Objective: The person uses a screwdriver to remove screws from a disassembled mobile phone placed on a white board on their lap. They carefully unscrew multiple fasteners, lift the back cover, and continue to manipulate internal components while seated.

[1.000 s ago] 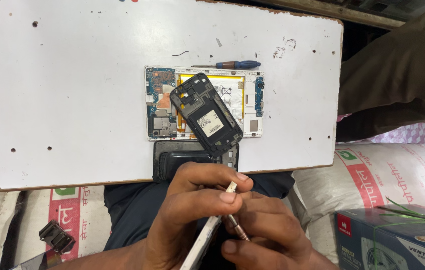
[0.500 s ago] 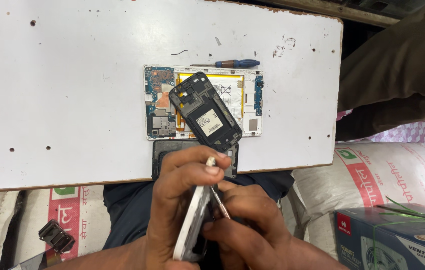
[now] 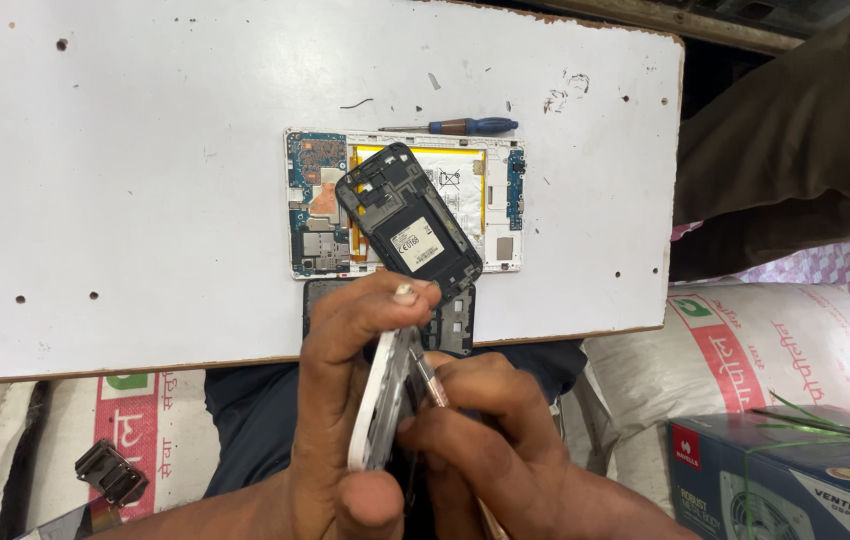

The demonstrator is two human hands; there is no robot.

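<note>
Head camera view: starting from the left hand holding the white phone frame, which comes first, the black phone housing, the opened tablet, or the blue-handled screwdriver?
1. Black phone housing, lying tilted on the tablet, just above the left hand that holds the white phone frame.
2. Opened white tablet with its circuit boards showing, lying flat beneath the housing.
3. Blue-handled screwdriver, along the tablet's far edge on the white board.

Bare left hand (image 3: 345, 400) and right hand (image 3: 485, 440), dark blue trousers (image 3: 255, 420).

White board (image 3: 145, 200); white phone frame (image 3: 377, 415); black phone housing (image 3: 407, 225); white opened tablet (image 3: 500, 215), yellow-edged battery, blue circuit boards; blue-handled screwdriver (image 3: 465, 126) towards the board's far edge; white sack (image 3: 765, 350), red-green print.
</note>
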